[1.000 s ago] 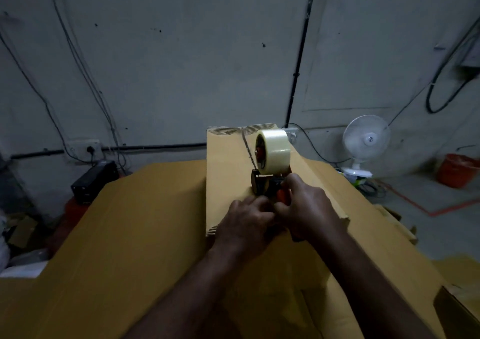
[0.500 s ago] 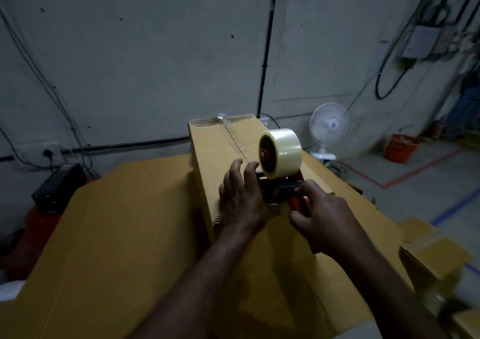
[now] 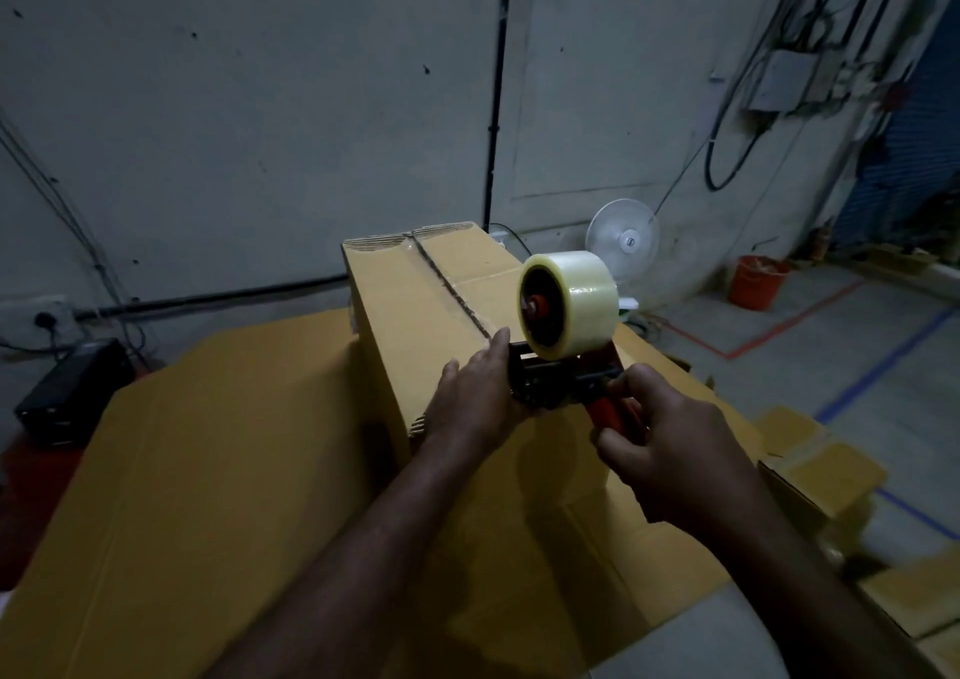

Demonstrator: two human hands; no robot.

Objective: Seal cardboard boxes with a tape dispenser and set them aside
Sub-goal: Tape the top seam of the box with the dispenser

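Tape dispenser (image 3: pixel 566 345) being gripped by right hand (image 3: pixel 670 449) at box's (image 3: pixel 415 325) near end; box top being pressed by flat left hand (image 3: pixel 475 397).

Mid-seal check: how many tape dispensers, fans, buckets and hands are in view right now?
Red-handled tape dispenser with clear tape roll: 1
White electric fan: 1
Orange plastic bucket: 1
Hands: 2, left hand and right hand
Total: 5

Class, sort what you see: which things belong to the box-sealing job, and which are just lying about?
Job: tall brown cardboard box; red-handled tape dispenser with clear roll; left hand; right hand.
Lying about: white table fan; orange bucket; black box-shaped device by the wall.
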